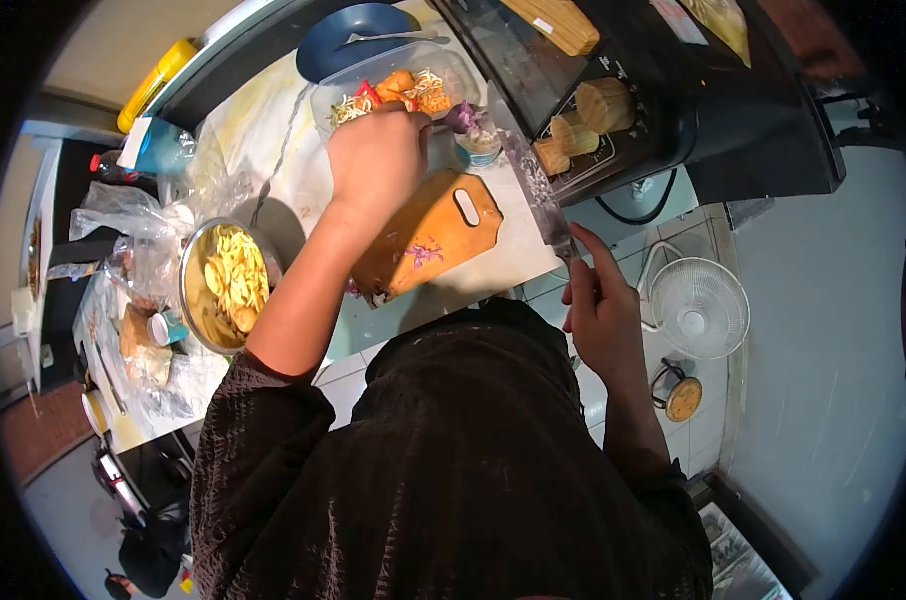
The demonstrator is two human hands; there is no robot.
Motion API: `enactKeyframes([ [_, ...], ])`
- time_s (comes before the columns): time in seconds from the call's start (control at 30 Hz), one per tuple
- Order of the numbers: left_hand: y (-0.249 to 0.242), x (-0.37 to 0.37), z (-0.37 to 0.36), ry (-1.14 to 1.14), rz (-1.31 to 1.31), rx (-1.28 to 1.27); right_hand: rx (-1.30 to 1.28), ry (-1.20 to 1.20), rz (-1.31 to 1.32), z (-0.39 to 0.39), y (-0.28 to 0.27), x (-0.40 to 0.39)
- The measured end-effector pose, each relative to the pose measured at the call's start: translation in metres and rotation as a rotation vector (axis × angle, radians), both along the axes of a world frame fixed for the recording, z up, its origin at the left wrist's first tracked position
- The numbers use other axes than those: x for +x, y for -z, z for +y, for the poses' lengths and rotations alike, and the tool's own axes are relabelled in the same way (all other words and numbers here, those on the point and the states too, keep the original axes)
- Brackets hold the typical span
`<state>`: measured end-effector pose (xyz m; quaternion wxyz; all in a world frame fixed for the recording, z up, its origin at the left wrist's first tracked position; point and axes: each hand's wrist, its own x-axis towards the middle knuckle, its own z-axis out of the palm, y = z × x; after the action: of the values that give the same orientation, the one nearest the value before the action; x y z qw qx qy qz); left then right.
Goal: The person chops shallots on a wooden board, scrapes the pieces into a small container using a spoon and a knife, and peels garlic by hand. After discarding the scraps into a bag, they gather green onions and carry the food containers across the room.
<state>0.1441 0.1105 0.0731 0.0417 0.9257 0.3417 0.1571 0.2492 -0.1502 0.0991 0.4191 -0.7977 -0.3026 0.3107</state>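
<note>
Over the near side of a clear plastic container [343, 82] of sprouts and red and orange pieces is my left hand [381, 155], its fingertips hidden behind its back. My right hand [605, 305] is wrapped round the handle of a wide-bladed knife [540, 190], whose blade points up and left, with bits stuck to it. Between the hands lies a wooden cutting board [443, 222] with a slot handle and a little chopped purple onion [424, 252]. Purple onion [464, 118] also sits by a small jar [479, 148] right of the container.
A metal bowl [195, 290] of pale sliced food stands at left, beside plastic bags [123, 215]. Behind the container is a blue plate [323, 50] with a fork. A black oven [663, 110] is at right, a white fan [695, 310] on the floor.
</note>
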Motion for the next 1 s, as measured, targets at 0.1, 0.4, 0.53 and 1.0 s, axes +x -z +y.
enactKeyframes([
  [0.1, 0.005, 0.006, -0.004, 0.098, 0.010, 0.113, 0.036, -0.011, -0.082, 0.007, 0.014, 0.002],
  [0.4, 0.010, 0.006, -0.003, 0.138, 0.004, 0.325, 0.031, -0.007, -0.095, 0.023, 0.028, -0.001],
  [0.53, -0.002, -0.005, -0.004, 0.042, -0.024, 0.223, 0.096, -0.006, -0.149, 0.025, 0.035, -0.001],
  [1.0, 0.007, -0.012, -0.013, -0.066, -0.071, 0.015, 0.065, -0.089, -0.355, 0.037, 0.041, 0.002],
])
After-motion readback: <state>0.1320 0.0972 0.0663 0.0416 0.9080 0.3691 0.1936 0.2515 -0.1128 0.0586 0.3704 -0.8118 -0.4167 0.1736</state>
